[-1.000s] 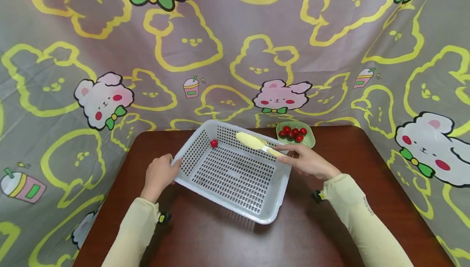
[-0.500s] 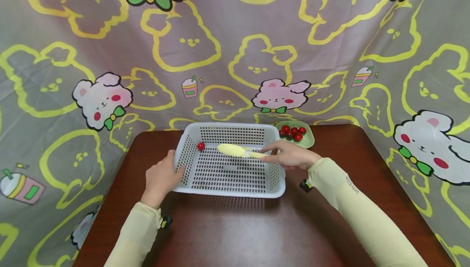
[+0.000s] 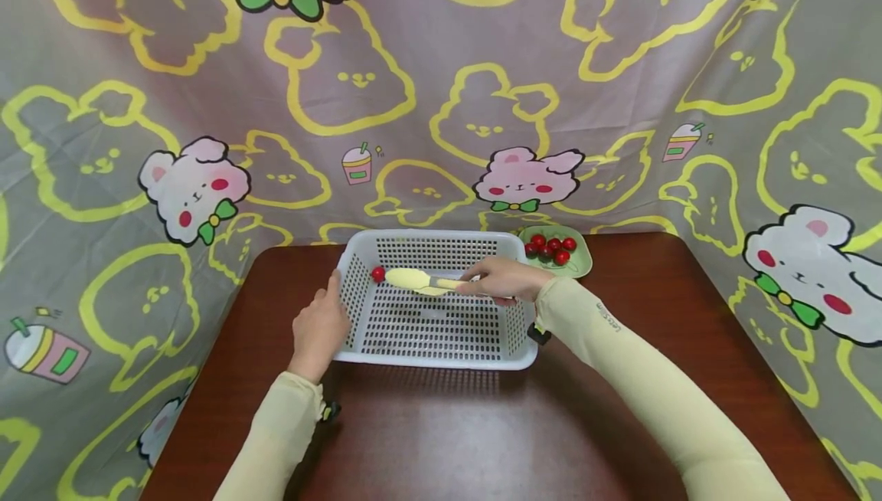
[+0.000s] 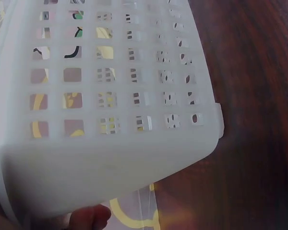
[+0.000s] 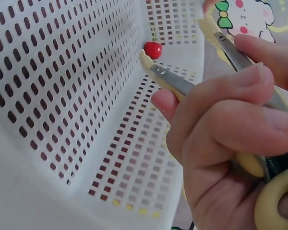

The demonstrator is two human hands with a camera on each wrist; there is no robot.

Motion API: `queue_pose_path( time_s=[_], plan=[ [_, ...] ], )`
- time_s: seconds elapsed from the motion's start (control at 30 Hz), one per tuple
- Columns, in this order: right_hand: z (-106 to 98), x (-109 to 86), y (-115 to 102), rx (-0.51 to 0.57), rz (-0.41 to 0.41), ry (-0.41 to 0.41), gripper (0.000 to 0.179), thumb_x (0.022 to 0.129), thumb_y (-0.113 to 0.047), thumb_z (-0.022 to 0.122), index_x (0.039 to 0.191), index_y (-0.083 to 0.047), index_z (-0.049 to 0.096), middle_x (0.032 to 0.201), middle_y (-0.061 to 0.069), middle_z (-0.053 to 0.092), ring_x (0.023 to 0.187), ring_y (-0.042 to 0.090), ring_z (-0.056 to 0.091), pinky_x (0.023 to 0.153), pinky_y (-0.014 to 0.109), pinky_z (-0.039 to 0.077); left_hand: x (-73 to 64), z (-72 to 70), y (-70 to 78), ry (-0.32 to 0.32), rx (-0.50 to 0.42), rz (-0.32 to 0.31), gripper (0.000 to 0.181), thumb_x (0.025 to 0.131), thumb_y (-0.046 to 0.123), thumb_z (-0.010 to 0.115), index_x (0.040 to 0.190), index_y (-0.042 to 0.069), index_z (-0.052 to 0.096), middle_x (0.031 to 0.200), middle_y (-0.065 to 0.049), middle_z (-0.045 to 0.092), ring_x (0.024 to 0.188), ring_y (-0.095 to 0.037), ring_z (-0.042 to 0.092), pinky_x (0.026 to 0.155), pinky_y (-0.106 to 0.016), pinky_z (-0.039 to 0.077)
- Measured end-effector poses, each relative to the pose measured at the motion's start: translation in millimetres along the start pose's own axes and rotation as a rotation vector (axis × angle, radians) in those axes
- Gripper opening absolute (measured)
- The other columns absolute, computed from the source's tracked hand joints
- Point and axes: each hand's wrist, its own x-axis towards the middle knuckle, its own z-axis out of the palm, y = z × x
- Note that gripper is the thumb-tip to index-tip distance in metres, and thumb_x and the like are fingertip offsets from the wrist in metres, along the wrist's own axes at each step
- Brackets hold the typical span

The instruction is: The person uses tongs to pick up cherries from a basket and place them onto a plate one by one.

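I count one white perforated basket (image 3: 434,309), one red cherry tomato (image 3: 377,274) inside it, one pair of yellow tongs (image 3: 420,280), one green plate (image 3: 579,263), and about six cherry tomatoes (image 3: 551,250) on that plate; overlap hides the exact number.
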Motion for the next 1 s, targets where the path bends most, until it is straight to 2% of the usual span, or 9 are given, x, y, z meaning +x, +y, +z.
queue_pose_path(
  time_s=[0.07,0.2,0.23,0.3,0.53,0.67,0.83,1.0],
  plan=[
    [2,5.9,-2,0.014,0.013,0.003,0.051,0.098,-0.041,0.069,0.14,-0.012,0.065,0.088,0.0,0.064,0.041,0.011,0.03,0.046,0.029,0.035,0.1,0.5,-0.2,-0.005,0.0,-0.005,0.068,0.098,0.012,0.06,0.16,0.007,0.032,0.11,-0.027,0.065,0.064,-0.037,0.059,0.06,-0.054,0.052],
    [5,17.1,-3,0.031,0.04,0.02,0.056,0.097,-0.043,0.07,0.142,-0.011,0.062,0.091,0.001,0.065,0.042,0.011,0.033,0.046,0.029,0.035,0.7,1.3,-0.8,-0.011,0.006,-0.008,0.069,0.098,0.013,0.06,0.161,0.007,0.031,0.113,-0.027,0.064,0.065,-0.037,0.059,0.06,-0.053,0.052],
    [6,19.1,-3,0.035,0.043,0.025,0.057,0.097,-0.043,0.069,0.143,-0.011,0.061,0.098,0.0,0.067,0.043,0.011,0.033,0.046,0.03,0.035,1.0,1.4,-0.9,-0.012,0.006,-0.007,0.069,0.099,0.013,0.059,0.161,0.007,0.031,0.113,-0.027,0.064,0.065,-0.037,0.059,0.06,-0.053,0.052],
    [7,22.2,-5,0.035,0.043,0.033,0.058,0.098,-0.043,0.068,0.144,-0.01,0.059,0.097,0.002,0.066,0.042,0.012,0.032,0.047,0.031,0.035,1.4,1.2,-0.8,-0.011,0.009,-0.003,0.068,0.099,0.013,0.059,0.161,0.007,0.031,0.113,-0.028,0.064,0.065,-0.037,0.06,0.061,-0.054,0.052],
    [11,33.9,-11,0.015,0.051,0.038,0.051,0.098,-0.045,0.066,0.138,-0.012,0.063,0.129,0.012,0.067,0.043,0.011,0.03,0.051,0.035,0.037,3.0,0.9,-0.1,-0.002,0.007,0.002,0.067,0.099,0.013,0.058,0.16,0.007,0.031,0.112,-0.028,0.064,0.066,-0.039,0.06,0.061,-0.055,0.051],
    [14,43.7,-8,0.021,0.076,0.035,0.053,0.097,-0.045,0.068,0.138,-0.013,0.064,0.131,0.014,0.067,0.043,0.01,0.032,0.051,0.033,0.037,4.1,2.3,0.2,-0.004,0.004,-0.004,0.066,0.099,0.012,0.056,0.161,0.008,0.031,0.111,-0.027,0.064,0.066,-0.039,0.06,0.061,-0.055,0.051],
    [17,51.6,-10,0.034,0.06,0.028,0.054,0.098,-0.041,0.067,0.141,-0.009,0.062,0.133,0.02,0.065,0.043,0.01,0.034,0.049,0.031,0.038,3.6,3.1,-0.1,-0.006,0.002,-0.009,0.066,0.1,0.012,0.054,0.161,0.008,0.031,0.11,-0.027,0.064,0.067,-0.039,0.061,0.062,-0.055,0.051],
    [20,59.7,-15,0.054,0.069,0.022,0.055,0.097,-0.04,0.069,0.142,-0.009,0.061,0.135,0.014,0.064,0.044,0.008,0.036,0.049,0.029,0.039,3.2,3.8,-1.9,-0.008,0.0,-0.014,0.065,0.099,0.011,0.054,0.161,0.008,0.031,0.109,-0.027,0.064,0.066,-0.038,0.06,0.061,-0.055,0.051]
  ],
)
